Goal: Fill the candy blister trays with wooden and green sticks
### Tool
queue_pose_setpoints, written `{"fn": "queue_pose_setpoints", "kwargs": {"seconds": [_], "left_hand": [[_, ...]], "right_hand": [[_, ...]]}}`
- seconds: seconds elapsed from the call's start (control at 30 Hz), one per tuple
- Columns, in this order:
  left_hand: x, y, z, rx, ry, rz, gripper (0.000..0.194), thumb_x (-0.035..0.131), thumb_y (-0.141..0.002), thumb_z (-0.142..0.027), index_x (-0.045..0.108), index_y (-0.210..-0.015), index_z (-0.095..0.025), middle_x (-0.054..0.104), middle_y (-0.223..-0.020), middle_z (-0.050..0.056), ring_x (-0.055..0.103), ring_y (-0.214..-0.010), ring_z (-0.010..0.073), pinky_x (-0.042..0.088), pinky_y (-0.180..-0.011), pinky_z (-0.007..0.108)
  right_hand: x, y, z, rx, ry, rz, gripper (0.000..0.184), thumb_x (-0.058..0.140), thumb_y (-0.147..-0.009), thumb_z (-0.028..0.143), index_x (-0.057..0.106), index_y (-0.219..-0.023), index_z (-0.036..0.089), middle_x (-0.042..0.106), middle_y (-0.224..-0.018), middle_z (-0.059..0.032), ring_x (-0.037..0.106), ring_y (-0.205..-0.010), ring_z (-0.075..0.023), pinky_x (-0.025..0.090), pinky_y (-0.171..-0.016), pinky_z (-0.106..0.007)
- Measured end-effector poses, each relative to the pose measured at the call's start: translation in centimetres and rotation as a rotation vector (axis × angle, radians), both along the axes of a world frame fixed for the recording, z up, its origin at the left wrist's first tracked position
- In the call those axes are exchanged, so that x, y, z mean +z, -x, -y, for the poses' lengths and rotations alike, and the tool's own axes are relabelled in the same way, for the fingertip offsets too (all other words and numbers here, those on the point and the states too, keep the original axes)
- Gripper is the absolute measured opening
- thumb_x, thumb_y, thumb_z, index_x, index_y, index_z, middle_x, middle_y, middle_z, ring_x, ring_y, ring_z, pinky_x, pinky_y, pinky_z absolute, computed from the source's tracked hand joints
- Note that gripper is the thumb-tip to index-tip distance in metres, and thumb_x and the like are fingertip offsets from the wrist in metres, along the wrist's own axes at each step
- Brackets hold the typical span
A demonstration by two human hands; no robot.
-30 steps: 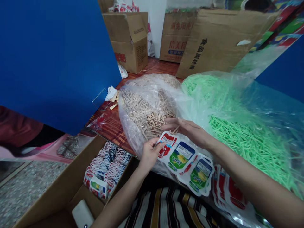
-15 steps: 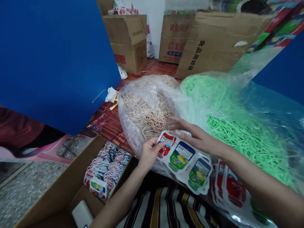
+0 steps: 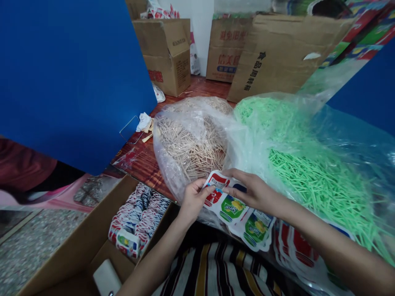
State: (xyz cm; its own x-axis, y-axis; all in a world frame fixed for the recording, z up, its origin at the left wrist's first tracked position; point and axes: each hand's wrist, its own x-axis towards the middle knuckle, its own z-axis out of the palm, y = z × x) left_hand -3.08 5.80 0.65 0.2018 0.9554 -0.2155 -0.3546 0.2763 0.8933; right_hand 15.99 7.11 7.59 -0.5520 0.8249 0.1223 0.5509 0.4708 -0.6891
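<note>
Between thumb and fingers, my left hand (image 3: 193, 201) holds a flat, white-edged printed packet (image 3: 213, 198) with a red cola design. My right hand (image 3: 251, 189) is closed on the upper right side of that packet, thumb in front and fingers bent behind the edge. A green and blue packet with Sprite lettering (image 3: 233, 209) overlaps it on the right, under my right hand. Further right lie more overlapping green packets (image 3: 256, 230). Red packets (image 3: 300, 246) lie partly hidden below my right forearm.
Behind the hands sit a clear bag of pale thin sticks (image 3: 188, 139) and a bag of green sticks (image 3: 321, 189). An open carton (image 3: 77, 250) at lower left holds rows of packets (image 3: 138, 218) and a white device (image 3: 107, 277). Blue panel (image 3: 70, 82) at left; cardboard boxes (image 3: 286, 53) behind.
My right hand has come down and its outstretched fingers have bent, closing on the red packet's edge. My left hand keeps its hold in nearly the same place.
</note>
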Motion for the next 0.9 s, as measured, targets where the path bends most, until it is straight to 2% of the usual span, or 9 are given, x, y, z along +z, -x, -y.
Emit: {"fn": "queue_pose_setpoints", "kwargs": {"seconds": [0.23,0.47,0.6,0.77,0.9], "left_hand": [[0.2,-0.4,0.1,0.026,0.023,0.024,0.024,0.076,-0.067,-0.032,0.068,-0.081,-0.014,0.07,-0.071,0.001,0.062,-0.058,0.0123,0.05,-0.058,0.024],[0.3,-0.5,0.1,-0.002,0.027,0.023,0.025,0.075,-0.068,-0.031,0.068,-0.083,-0.013,0.07,-0.071,0.002,0.062,-0.058,0.0129,0.05,-0.057,0.024],[0.3,-0.5,0.3,0.006,0.016,0.018,0.022,0.075,-0.069,-0.03,0.067,-0.08,-0.012,0.07,-0.069,0.002,0.062,-0.057,0.0123,0.05,-0.057,0.023],[0.7,-0.5,0.4,0.052,0.025,0.016,0.026,0.076,-0.066,-0.032,0.068,-0.081,-0.013,0.071,-0.07,0.002,0.062,-0.056,0.0132,0.051,-0.056,0.025],[0.8,-0.6,0.4,0.076,0.021,0.001,0.026,0.076,-0.066,-0.032,0.068,-0.08,-0.013,0.07,-0.069,0.002,0.061,-0.055,0.0127,0.05,-0.055,0.024]], "right_hand": [[0.6,-0.4,-0.1,-0.052,-0.001,-0.011,0.042,0.056,-0.087,0.038,0.054,-0.127,0.026,0.063,-0.121,-0.0082,0.061,-0.107,-0.0239,0.05,-0.091,-0.038],[-0.3,-0.2,0.4,-0.1,0.084,-0.064,0.051,0.058,-0.085,0.038,0.047,-0.134,0.027,0.063,-0.122,-0.0062,0.063,-0.103,-0.0244,0.053,-0.086,-0.038],[-0.3,-0.1,0.4,-0.064,0.125,-0.106,0.043,0.056,-0.087,0.038,0.055,-0.127,0.024,0.064,-0.12,-0.0059,0.063,-0.104,-0.0231,0.052,-0.088,-0.036],[0.6,-0.4,0.3,-0.092,0.048,-0.067,0.041,0.055,-0.087,0.04,0.057,-0.125,0.025,0.065,-0.119,-0.0069,0.062,-0.106,-0.0243,0.051,-0.09,-0.038],[0.5,-0.4,0.2,-0.092,-0.008,0.017,0.033,0.053,-0.088,0.041,0.063,-0.114,0.024,0.069,-0.106,-0.0081,0.065,-0.096,-0.0244,0.052,-0.083,-0.037]]}}
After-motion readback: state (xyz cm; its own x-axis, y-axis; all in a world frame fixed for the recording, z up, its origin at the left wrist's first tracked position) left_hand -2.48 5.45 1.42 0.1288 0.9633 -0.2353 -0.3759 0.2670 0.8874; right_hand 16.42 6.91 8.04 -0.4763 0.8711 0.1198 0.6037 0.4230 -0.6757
